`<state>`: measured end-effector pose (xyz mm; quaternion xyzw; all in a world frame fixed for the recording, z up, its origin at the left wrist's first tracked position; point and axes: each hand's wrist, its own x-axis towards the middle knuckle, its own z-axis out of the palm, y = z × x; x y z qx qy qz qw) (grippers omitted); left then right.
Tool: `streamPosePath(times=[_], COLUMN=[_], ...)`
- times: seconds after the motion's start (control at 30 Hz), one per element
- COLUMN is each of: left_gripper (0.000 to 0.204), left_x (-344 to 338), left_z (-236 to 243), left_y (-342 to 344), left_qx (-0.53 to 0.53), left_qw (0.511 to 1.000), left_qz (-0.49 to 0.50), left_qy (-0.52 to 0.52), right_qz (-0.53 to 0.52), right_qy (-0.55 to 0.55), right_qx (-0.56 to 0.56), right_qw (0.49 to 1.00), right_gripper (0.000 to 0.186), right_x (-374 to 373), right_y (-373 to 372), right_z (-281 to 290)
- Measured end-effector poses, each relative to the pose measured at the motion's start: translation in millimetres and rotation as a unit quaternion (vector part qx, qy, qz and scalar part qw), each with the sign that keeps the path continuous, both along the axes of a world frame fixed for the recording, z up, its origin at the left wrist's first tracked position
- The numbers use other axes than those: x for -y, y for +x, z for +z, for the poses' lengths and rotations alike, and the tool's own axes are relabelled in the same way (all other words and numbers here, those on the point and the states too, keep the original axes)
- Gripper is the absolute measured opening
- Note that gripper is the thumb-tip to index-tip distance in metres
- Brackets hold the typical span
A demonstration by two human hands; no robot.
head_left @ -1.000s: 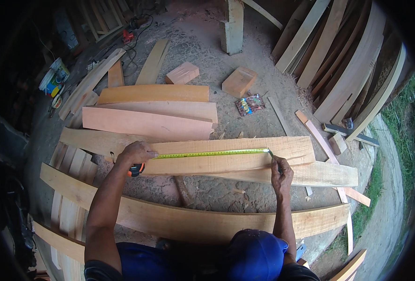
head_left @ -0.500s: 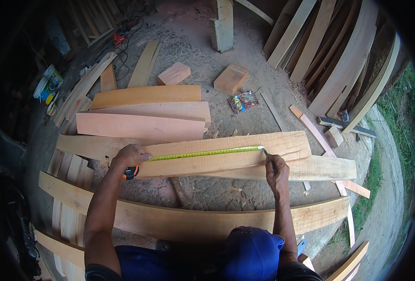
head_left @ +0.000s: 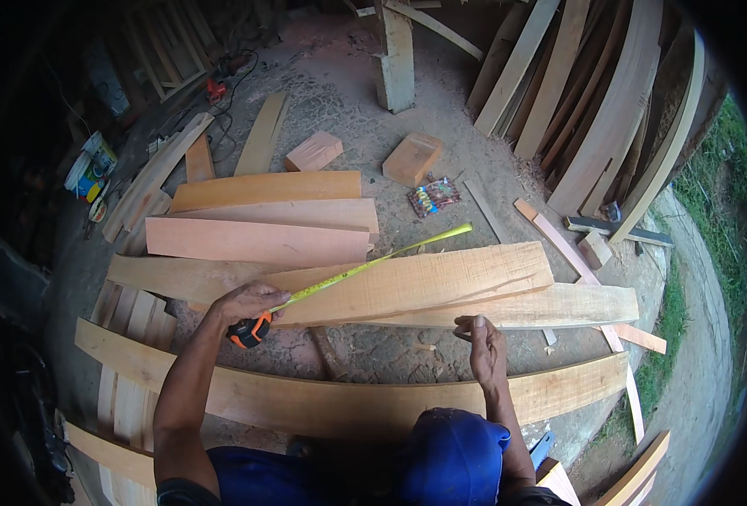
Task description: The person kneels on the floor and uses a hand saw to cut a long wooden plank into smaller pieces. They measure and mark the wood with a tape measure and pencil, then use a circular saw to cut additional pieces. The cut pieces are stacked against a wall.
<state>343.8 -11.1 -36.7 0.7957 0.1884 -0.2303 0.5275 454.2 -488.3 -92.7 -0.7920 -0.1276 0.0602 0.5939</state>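
My left hand [head_left: 253, 302] grips a tape measure [head_left: 249, 331] with a black and orange case. Its yellow blade [head_left: 373, 263] reaches out to the right, the free end raised over the far edge of a pale curved board [head_left: 415, 274]. This board lies partly on a longer pale board [head_left: 571, 304]. My right hand [head_left: 485, 350] is apart from the boards, just nearer than the longer one, fingers pinched round a thin dark stick like a pencil [head_left: 462, 328], mostly hidden by the fingers. A long curved plank [head_left: 348, 407] spans the near side, under both forearms.
Pinkish boards [head_left: 259, 240] and an orange-brown board [head_left: 268, 191] lie beyond. Two wood blocks [head_left: 413, 158] and a plastic packet [head_left: 433, 196] rest on the floor. A post [head_left: 396, 72] stands far off, with leaning planks [head_left: 609, 93] at the right. A saw [head_left: 543, 448] lies near right.
The tape's free end has come off the board and swung up and away. My right hand has drawn back toward me, off the board. The tape case has turned and shows more.
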Motion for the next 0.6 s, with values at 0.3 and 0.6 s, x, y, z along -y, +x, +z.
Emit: streamPosePath(times=[0.3, 0.6], left_gripper=[0.047, 0.037], left_x=[149, 177], left_z=[-19, -6], left_y=[26, 25], left_qx=[0.251, 0.344], left_qw=[0.939, 0.93], left_qz=[0.099, 0.09], left_qy=[-0.215, -0.095], right_qz=[0.303, 0.329], right_qy=[0.171, 0.147], right_qx=[-0.395, -0.406], right_qw=[0.85, 0.84], right_gripper=[0.081, 0.074], right_x=[-122, -120], right_y=[-63, -61], right_z=[17, 19])
